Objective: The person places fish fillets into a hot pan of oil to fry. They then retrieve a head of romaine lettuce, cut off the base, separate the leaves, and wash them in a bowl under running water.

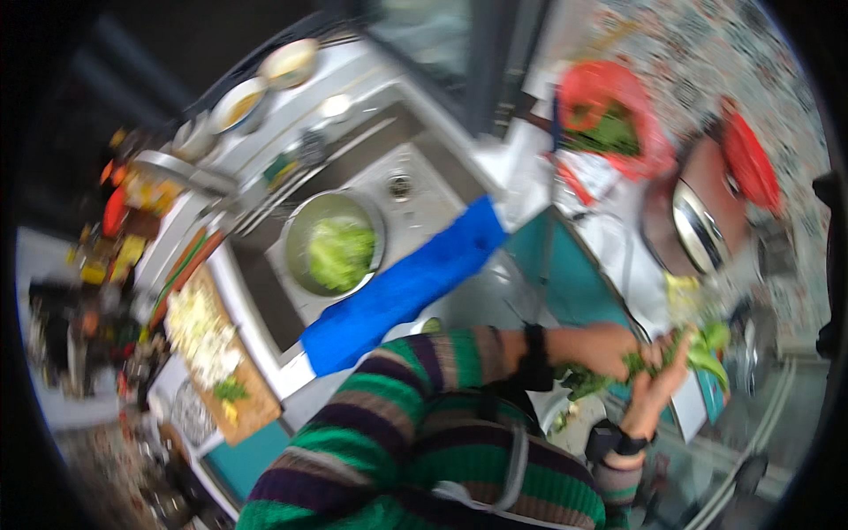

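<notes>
Leafy green vegetables point(702, 351) are between my two hands, low on the right side. My left hand point(639, 348) reaches across my body, its fingers closed around the stems. My right hand point(659, 387) meets it from below with its fingers against the same greens; blur hides part of its grip. Darker leaves point(586, 382) hang on the near side of my left wrist. Below them is a pale round container point(575, 430) with vegetable scraps inside, partly covered by my arms.
A metal pot point(291, 232) of light green leaves stands in the sink point(437, 175), and a blue cloth point(404, 295) covers its front edge. Chopped vegetables lie on a wooden cutting board point(255, 417). A red plastic bag point(652, 142) of greens sits near a lidded brown appliance point(712, 182).
</notes>
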A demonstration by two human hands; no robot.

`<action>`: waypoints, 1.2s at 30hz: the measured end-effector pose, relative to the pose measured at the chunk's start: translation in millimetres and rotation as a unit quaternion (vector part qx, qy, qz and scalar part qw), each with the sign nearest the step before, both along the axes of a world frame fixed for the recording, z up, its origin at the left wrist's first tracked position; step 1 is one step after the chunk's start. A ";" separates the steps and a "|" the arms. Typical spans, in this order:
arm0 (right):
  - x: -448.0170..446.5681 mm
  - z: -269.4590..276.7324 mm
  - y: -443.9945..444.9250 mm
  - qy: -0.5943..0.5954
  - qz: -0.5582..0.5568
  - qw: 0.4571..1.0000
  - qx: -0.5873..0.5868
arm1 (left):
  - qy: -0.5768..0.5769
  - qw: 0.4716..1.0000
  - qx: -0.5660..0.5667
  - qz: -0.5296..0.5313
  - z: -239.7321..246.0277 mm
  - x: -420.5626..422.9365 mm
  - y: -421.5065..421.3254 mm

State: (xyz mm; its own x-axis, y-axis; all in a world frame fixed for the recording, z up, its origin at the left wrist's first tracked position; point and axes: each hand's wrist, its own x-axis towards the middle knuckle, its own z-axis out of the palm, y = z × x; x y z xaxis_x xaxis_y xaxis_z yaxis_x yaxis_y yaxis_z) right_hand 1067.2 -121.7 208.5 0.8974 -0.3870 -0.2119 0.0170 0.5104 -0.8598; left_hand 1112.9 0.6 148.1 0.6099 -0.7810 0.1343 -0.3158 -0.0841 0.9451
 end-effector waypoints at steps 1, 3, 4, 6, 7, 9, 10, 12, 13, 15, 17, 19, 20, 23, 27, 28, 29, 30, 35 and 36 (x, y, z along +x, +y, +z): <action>0.0 2.4 -5.3 0.010 0.028 0.999 0.021 | -0.107 0.994 0.024 -0.005 4.0 -6.6 -1.0; -16.3 3.2 -18.1 0.132 0.069 0.988 -0.042 | -0.255 0.957 0.082 -0.109 9.2 -12.6 3.7; -26.4 -0.5 -25.5 0.170 0.115 0.979 -0.015 | -0.310 0.934 0.075 -0.158 10.8 -16.5 7.6; -43.9 8.5 -63.4 0.257 0.366 0.895 0.005 | -0.365 0.904 0.016 -0.221 9.3 -23.3 22.7; -48.8 6.9 -81.7 0.288 0.431 0.855 0.013 | -0.363 0.901 -0.027 -0.236 6.0 -26.3 35.1; -62.5 -3.1 -116.6 0.344 0.359 0.856 -0.138 | -0.177 0.973 0.005 -0.148 -8.0 -15.5 73.6; -70.9 -10.3 -133.9 0.329 0.337 0.863 -0.181 | -0.074 0.994 0.016 -0.082 -14.9 -10.9 99.3; -100.2 -21.7 -172.4 0.363 0.338 0.779 -0.383 | 0.034 0.990 0.028 0.135 -22.7 -17.7 150.9; -104.6 -36.4 -194.4 0.441 0.332 0.775 -0.308 | 0.103 0.977 0.016 0.185 -24.5 -22.9 177.7; -129.4 -87.6 -230.4 0.557 0.202 0.773 -0.228 | 0.345 0.867 -0.086 0.350 -23.1 -56.5 219.5; -140.0 -145.5 -271.4 0.547 0.216 0.755 -0.292 | 0.380 0.760 -0.090 0.520 -21.9 -91.5 250.6; -140.1 -201.7 -306.1 0.520 0.235 0.743 -0.350 | 0.396 0.665 -0.033 0.632 -28.7 -114.1 282.6; -134.7 -224.1 -318.7 0.503 0.246 0.741 -0.370 | 0.404 0.631 -0.048 0.660 -32.9 -122.6 302.3; -92.3 -260.1 -324.2 0.422 0.295 0.768 -0.381 | 0.410 0.556 -0.208 0.692 -54.0 -140.1 358.1; -8.5 -239.7 -233.0 0.187 0.415 0.799 -0.392 | 0.440 0.494 -0.318 0.679 -117.4 -114.9 426.4; 14.4 -224.8 -195.3 0.179 0.441 0.788 -0.390 | 0.423 0.526 -0.332 0.658 -138.6 -107.3 440.7; 33.4 -205.9 -154.6 0.197 0.454 0.773 -0.397 | 0.405 0.548 -0.340 0.649 -162.0 -98.1 451.7; 47.0 -183.0 -113.2 0.171 0.470 0.764 -0.409 | 0.410 0.567 -0.241 0.672 -184.8 -94.9 464.4; 94.4 -86.4 116.5 -0.012 0.550 0.604 -0.577 | 0.288 0.476 0.226 0.799 -279.2 -109.0 502.2; 99.2 -75.5 160.5 -0.078 0.569 0.568 -0.590 | 0.313 0.469 0.218 0.797 -292.3 -104.3 501.8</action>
State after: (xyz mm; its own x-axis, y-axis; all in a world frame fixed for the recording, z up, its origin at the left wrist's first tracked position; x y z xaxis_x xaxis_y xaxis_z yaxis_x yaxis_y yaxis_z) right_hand 1166.4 38.8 133.0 0.6811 0.6719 -0.2910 0.3764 -0.6622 -0.6479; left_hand 1008.6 502.4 -144.2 0.2789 0.8630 -0.4213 0.8040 0.0301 0.5939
